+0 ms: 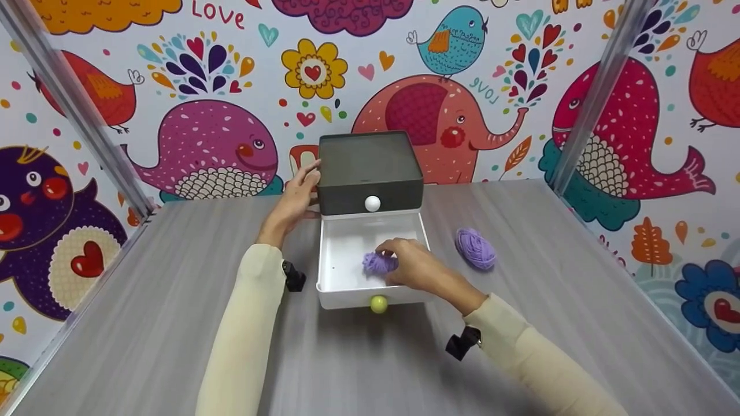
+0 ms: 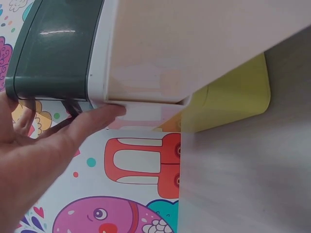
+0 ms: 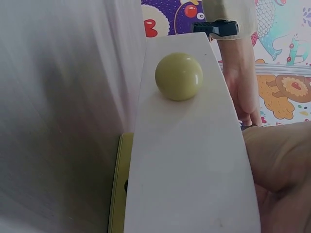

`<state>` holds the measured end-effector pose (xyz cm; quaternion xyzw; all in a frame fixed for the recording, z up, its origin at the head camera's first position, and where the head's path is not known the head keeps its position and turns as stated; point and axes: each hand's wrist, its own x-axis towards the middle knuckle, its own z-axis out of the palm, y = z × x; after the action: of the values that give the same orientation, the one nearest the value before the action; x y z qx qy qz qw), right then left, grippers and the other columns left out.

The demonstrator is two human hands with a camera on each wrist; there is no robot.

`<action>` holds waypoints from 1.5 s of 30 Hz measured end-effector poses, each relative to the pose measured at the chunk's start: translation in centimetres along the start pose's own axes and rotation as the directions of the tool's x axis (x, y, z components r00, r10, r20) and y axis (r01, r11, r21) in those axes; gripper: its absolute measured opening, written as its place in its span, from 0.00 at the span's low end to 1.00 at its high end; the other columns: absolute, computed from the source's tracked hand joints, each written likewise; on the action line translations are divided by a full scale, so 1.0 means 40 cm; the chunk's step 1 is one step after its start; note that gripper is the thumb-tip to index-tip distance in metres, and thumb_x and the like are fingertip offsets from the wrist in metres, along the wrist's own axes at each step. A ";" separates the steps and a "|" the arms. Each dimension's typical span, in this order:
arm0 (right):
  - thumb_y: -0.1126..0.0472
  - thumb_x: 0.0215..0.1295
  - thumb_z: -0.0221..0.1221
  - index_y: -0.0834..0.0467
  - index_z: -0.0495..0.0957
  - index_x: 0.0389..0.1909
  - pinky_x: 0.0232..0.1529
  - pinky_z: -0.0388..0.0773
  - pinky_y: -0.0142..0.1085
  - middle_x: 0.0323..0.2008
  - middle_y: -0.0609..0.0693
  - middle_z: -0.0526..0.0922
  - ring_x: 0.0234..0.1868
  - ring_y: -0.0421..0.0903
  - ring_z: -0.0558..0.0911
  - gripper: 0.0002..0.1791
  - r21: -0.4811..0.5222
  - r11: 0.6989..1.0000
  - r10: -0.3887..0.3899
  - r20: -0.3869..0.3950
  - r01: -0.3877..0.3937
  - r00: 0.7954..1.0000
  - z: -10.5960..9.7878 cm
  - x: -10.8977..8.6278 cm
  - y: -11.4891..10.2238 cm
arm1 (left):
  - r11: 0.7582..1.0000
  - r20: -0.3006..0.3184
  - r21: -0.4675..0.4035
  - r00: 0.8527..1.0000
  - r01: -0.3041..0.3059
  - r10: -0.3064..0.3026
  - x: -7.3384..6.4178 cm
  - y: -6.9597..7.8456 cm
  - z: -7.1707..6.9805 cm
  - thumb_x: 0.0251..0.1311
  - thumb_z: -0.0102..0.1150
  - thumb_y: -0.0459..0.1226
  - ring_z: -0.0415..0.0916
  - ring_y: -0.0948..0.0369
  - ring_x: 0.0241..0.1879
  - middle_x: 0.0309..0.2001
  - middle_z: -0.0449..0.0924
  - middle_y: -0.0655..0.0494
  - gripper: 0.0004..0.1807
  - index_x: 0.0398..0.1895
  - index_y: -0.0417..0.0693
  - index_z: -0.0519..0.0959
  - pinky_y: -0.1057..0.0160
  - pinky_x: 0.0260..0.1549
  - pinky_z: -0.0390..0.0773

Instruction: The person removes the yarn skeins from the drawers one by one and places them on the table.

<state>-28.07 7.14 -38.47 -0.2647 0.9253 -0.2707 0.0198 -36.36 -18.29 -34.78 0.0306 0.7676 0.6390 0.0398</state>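
A small drawer cabinet with a dark green upper part and a white knob stands on the table. Its white lower drawer, with a yellow-green knob, is pulled out toward me. My left hand steadies the cabinet's left side, fingers and thumb extended against it; the left wrist view shows the thumb on the white part. Inside the drawer, my right hand pinches a small bundle of purple yarn near the drawer floor. The right wrist view shows mostly the drawer front, which hides my fingertips.
A second purple yarn skein lies on the grey table right of the drawer. Beneath the white drawer, a yellow-green part shows in the left wrist view. Patterned panels and metal posts border the table.
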 end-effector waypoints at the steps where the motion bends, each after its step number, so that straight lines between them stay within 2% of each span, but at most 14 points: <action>1: 0.72 0.45 0.73 0.62 0.83 0.52 0.56 0.79 0.49 0.49 0.58 0.87 0.51 0.54 0.83 0.28 0.005 1.000 -0.001 -0.005 0.001 1.000 -0.002 0.000 0.000 | 1.000 0.000 -0.002 1.000 0.001 -0.001 0.000 -0.001 0.000 0.78 0.36 0.53 0.56 0.34 0.74 0.80 0.48 0.44 0.29 0.80 0.68 0.50 0.30 0.65 0.65; 13: 0.74 0.50 0.66 0.65 0.83 0.50 0.53 0.81 0.48 0.46 0.60 0.86 0.49 0.54 0.84 0.23 0.023 0.997 -0.078 -0.090 0.080 0.993 -0.032 0.001 0.002 | 0.999 0.016 -0.036 1.000 -0.004 0.004 0.000 -0.002 -0.002 0.79 0.37 0.52 0.55 0.35 0.75 0.80 0.48 0.45 0.29 0.80 0.68 0.50 0.29 0.65 0.63; 16: 0.73 0.54 0.67 0.64 0.82 0.53 0.54 0.81 0.48 0.48 0.60 0.86 0.49 0.54 0.84 0.22 0.043 0.998 -0.045 -0.096 0.049 0.994 -0.047 0.002 -0.001 | 0.999 0.015 -0.041 1.000 -0.008 0.008 -0.001 -0.001 -0.004 0.79 0.36 0.52 0.56 0.34 0.74 0.80 0.49 0.45 0.29 0.79 0.68 0.51 0.29 0.65 0.63; 22: 0.67 0.60 0.68 0.57 0.78 0.62 0.53 0.84 0.45 0.55 0.57 0.83 0.49 0.52 0.82 0.27 0.121 0.989 0.093 -0.098 -0.081 0.991 -0.092 -0.005 -0.005 | 1.000 0.007 -0.017 1.000 -0.003 0.004 0.003 -0.001 -0.003 0.78 0.37 0.53 0.53 0.35 0.75 0.81 0.45 0.47 0.29 0.79 0.69 0.51 0.29 0.65 0.63; 29: 0.68 0.60 0.68 0.56 0.76 0.64 0.56 0.82 0.49 0.59 0.59 0.80 0.55 0.58 0.82 0.29 0.183 0.979 0.127 -0.184 -0.092 0.975 -0.141 -0.014 0.014 | 1.000 -0.001 -0.019 1.000 -0.003 0.003 0.002 -0.002 -0.004 0.78 0.37 0.53 0.53 0.35 0.75 0.81 0.45 0.47 0.29 0.79 0.68 0.52 0.29 0.65 0.63; 36: 0.70 0.60 0.67 0.63 0.76 0.63 0.57 0.81 0.52 0.59 0.63 0.81 0.53 0.60 0.82 0.28 0.163 0.983 0.128 -0.257 -0.087 0.958 -0.179 -0.020 0.072 | 1.000 -0.008 -0.009 1.000 0.003 -0.004 0.001 0.000 0.000 0.78 0.37 0.53 0.53 0.35 0.75 0.81 0.45 0.47 0.29 0.79 0.69 0.52 0.29 0.65 0.63; 42: 0.69 0.62 0.65 0.62 0.75 0.64 0.55 0.82 0.53 0.58 0.64 0.81 0.52 0.60 0.82 0.28 0.132 0.979 0.184 -0.260 -0.154 0.948 -0.213 -0.029 0.131 | 1.000 0.006 -0.010 1.000 0.009 -0.009 0.000 0.002 0.000 0.78 0.37 0.54 0.56 0.35 0.75 0.80 0.48 0.46 0.29 0.79 0.70 0.51 0.30 0.65 0.64; 45: 0.67 0.62 0.65 0.63 0.74 0.65 0.56 0.81 0.53 0.59 0.65 0.80 0.55 0.62 0.81 0.28 0.132 0.973 0.217 -0.253 -0.189 0.943 -0.226 -0.029 0.163 | 1.000 -0.001 -0.004 1.000 0.014 -0.014 -0.001 0.003 -0.003 0.78 0.37 0.53 0.57 0.35 0.74 0.80 0.50 0.45 0.29 0.79 0.71 0.51 0.31 0.65 0.65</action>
<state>-31.82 16.79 -34.19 -0.1276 0.9264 -0.3488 -0.0627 -36.33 -18.39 -34.65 0.0250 0.7665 0.6403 0.0438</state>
